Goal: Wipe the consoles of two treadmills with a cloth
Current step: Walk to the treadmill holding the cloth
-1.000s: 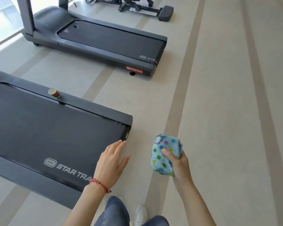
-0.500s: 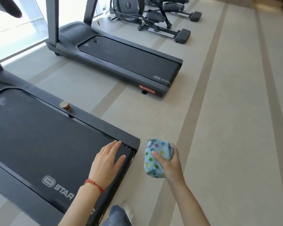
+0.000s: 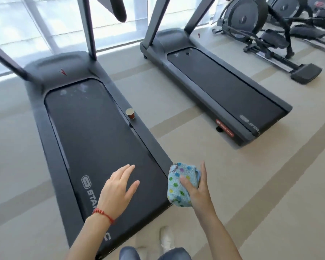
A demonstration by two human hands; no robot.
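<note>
Head view: your right hand (image 3: 197,192) grips bunched cloth (image 3: 180,184), left hand (image 3: 118,190) spread, empty, over near treadmill (image 3: 94,132) belt; consoles out of frame, unwiped; next, step up, reach console

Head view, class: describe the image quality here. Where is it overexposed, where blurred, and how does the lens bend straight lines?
Head view: the windows behind the treadmills are blown out to white; the uprights and top corners look smeared by motion blur; the wide lens splays the floor stripes and treadmill edges outward; the cloth in the right hand and the open left hand are fairly sharp.
</note>
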